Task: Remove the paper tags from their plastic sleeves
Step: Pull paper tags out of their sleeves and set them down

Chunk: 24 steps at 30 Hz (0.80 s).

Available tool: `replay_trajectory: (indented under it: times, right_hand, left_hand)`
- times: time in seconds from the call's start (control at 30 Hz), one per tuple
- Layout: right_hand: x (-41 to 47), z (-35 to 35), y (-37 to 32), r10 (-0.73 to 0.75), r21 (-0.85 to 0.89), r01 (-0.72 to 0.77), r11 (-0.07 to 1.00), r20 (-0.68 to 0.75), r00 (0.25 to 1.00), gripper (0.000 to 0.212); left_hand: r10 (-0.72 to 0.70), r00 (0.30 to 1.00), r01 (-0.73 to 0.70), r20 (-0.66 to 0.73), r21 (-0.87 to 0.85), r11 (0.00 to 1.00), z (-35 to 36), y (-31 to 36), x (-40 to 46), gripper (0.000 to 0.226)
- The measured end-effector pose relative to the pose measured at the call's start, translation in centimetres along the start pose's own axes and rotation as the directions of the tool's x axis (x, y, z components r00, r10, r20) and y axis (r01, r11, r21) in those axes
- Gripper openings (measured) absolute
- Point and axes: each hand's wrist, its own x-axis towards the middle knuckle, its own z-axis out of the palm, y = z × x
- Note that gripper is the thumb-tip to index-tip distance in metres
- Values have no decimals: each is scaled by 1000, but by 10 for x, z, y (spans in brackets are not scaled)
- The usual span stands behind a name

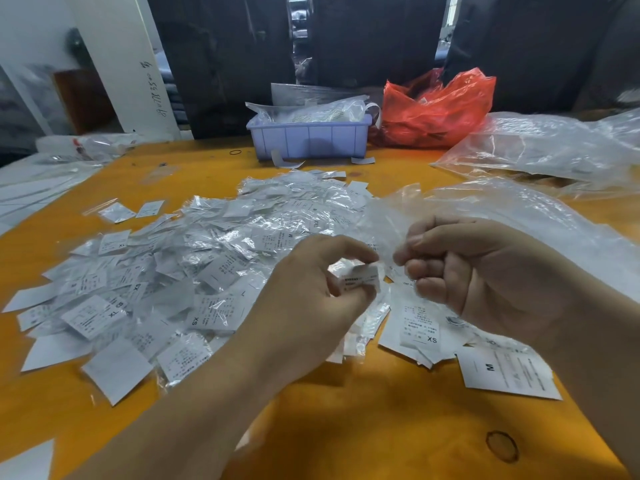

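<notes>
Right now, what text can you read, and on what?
"M": bare tag, near right.
"XS", upside down: tag under the right hand.
"XS": sleeved tag in the pile.
"XL": sleeved tag, near left.
Handwritten digits on the white post: unclear.
Fine print everywhere: too small.

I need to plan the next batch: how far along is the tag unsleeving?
Done: a few bare tags lie under the right hand. In hand: the left hand pinches a paper tag while the right hand pinches its clear sleeve. Left: the big pile of sleeved tags, so most remains.
</notes>
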Motion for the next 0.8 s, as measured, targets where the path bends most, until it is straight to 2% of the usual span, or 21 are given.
replay_trajectory:
  times: [0.1, 0.3, 0.47, 0.57, 0.7, 0.8]
  right_hand:
    - [1, 0, 3, 55, -5, -54, 999, 27, 998, 14]
    - [0, 3, 8, 153, -38, -151, 988, 55, 987, 43]
    - [0, 5, 7, 155, 36, -158, 987, 63, 986, 15]
    - [0, 6, 7, 137, 72, -141, 987, 64, 989, 5]
    - [0, 4, 6, 112, 179, -123, 976, 71, 991, 8]
    - [1, 0, 6, 115, 238, -133, 962, 89, 989, 24]
  left_hand:
    - [-9, 1000, 8, -19, -32, 999, -1, 1, 0, 30]
    - [-1, 1000, 0, -29, -63, 998, -1, 0, 0, 49]
    - [-16, 999, 13, -36, -81, 997, -3, -1, 1, 42]
    - [-46, 999, 42, -16, -186, 982, -3, 0, 1, 40]
    - [-78, 997, 77, 9, -292, 953, -3, 0, 3, 42]
    - [-94, 996, 87, -4, -340, 936, -5, 1, 3, 40]
